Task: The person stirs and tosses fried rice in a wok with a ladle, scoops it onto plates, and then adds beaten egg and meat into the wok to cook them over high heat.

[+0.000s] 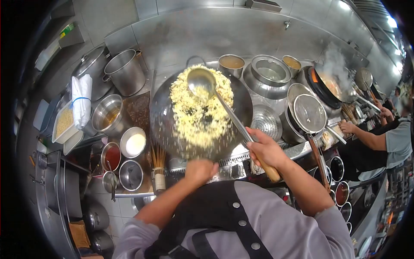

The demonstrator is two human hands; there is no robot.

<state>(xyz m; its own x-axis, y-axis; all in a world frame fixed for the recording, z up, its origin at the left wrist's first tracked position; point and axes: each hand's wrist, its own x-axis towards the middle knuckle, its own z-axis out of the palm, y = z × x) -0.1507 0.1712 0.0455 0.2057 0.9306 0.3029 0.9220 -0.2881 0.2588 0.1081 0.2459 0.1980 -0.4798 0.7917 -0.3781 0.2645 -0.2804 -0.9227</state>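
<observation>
Nearest to the person, the left hand (pixel 202 172) is at the near rim of the wok (pixel 161 114), its fingers curled but blurred, so I cannot tell whether its grip is clamped on anything there; the right hand (pixel 264 149), off the wok's near right edge, has its grip closed firmly around the wooden handle of the ladle (pixel 233 117), whose shaft slants over the wok to a bowl held above its far half; the yellowish rice (pixel 200 129) spreads inside the wok, its nearer grains streaked with motion; a bundle of bamboo sticks (pixel 158 166) stands just beside the wok's near left side, and a steel bowl (pixel 128 134) with something white in it sits left of the wok; to the wok's right lies a perforated skimmer (pixel 266 123), with a mesh strainer (pixel 309 113) farther right; behind the wok stands a container of brownish liquid (pixel 233 74), and beyond its far left a tall steel pot (pixel 127 83); well to the wok's right another person (pixel 390 144) works beside a steaming dark pan (pixel 320 97)
</observation>
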